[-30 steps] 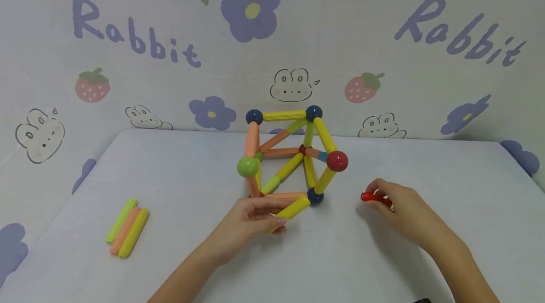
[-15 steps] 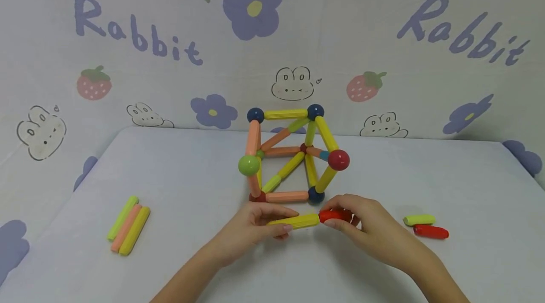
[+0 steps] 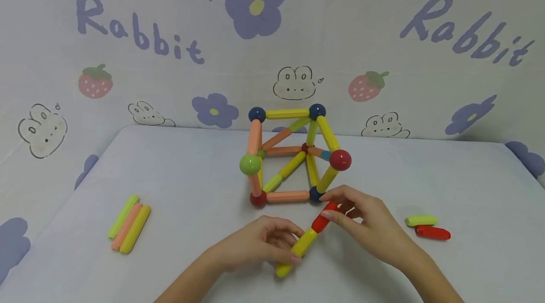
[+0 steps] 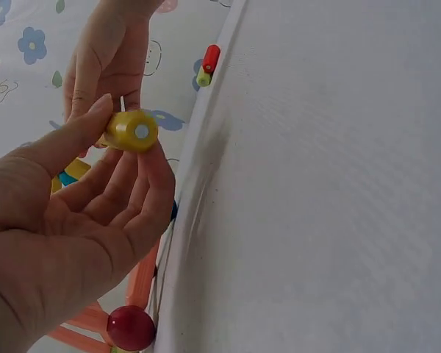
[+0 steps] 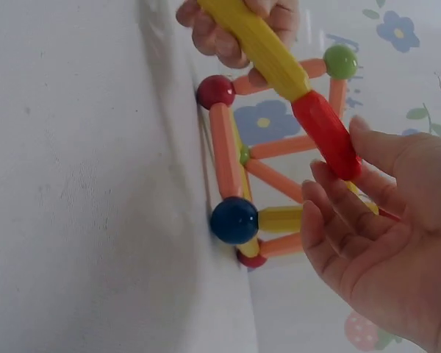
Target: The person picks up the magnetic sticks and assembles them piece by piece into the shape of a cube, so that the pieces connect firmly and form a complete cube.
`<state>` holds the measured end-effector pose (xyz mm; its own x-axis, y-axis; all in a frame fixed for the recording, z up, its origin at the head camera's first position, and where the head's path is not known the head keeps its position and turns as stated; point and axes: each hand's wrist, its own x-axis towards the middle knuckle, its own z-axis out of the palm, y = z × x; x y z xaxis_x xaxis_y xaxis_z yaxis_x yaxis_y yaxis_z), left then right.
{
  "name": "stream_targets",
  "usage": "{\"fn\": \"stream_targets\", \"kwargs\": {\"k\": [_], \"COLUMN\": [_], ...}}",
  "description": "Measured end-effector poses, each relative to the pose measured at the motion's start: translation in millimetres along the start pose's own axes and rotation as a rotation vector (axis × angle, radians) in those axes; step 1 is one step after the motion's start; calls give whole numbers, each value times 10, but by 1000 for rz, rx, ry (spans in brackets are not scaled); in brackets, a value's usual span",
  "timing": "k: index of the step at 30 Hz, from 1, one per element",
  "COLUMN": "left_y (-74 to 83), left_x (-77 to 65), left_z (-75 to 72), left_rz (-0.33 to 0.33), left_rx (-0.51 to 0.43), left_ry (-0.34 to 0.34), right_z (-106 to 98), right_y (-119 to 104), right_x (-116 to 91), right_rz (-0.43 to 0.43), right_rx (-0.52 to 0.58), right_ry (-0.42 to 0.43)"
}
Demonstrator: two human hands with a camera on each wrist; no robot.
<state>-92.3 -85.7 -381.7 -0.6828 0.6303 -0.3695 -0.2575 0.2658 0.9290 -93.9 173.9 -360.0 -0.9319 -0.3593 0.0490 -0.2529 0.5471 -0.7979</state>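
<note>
My left hand (image 3: 264, 241) pinches a long yellow magnetic rod (image 3: 304, 244) between thumb and fingers; a pale metal disc shows in its near end in the left wrist view. My right hand (image 3: 366, 227) pinches a short red magnetic rod (image 5: 327, 136). The two rods meet end to end in one straight line, slanting up to the right in the head view. Just behind the hands stands a cube-like frame of rods and balls, with a green ball (image 3: 250, 164), a red ball (image 3: 340, 160) and a blue ball (image 5: 235, 220) among its corners.
On the left of the table lie three rods side by side: light green (image 3: 123, 216), orange (image 3: 127, 227) and yellow (image 3: 135, 229). At the right are a short light green rod (image 3: 420, 220) and a short red rod (image 3: 432, 232). A printed cloth (image 3: 170, 10) hangs behind.
My right hand has brought the red rod leftward to the yellow rod's end, and they now join. The left hand has drawn the yellow rod back from the frame, and the joined pair has tilted.
</note>
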Motion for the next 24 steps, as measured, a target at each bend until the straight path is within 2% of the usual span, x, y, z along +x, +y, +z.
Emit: {"fn": "stream_targets", "kwargs": {"k": [2, 7, 11, 16, 20, 24], "left_y": [-2, -25, -24, 4, 61, 102], "left_x": [-9, -42, -96, -172, -269, -377], "left_z": [-5, -116, -267, -458, -599, -729], "left_rz": [-36, -63, -110, -133, -132, -162], "left_rx": [-14, -12, 9, 103, 210, 291], "left_ry": [-61, -227, -298, -325, -307, -272], "right_z": [10, 26, 25, -3, -27, -47], "right_y": [16, 58, 72, 48, 23, -33], "right_x": [0, 18, 35, 27, 12, 1], "right_rz": [13, 64, 104, 98, 22, -42], "right_rx": [-15, -40, -70, -156, -210, -239], "right_ry": [42, 101, 163, 280, 367, 438]}}
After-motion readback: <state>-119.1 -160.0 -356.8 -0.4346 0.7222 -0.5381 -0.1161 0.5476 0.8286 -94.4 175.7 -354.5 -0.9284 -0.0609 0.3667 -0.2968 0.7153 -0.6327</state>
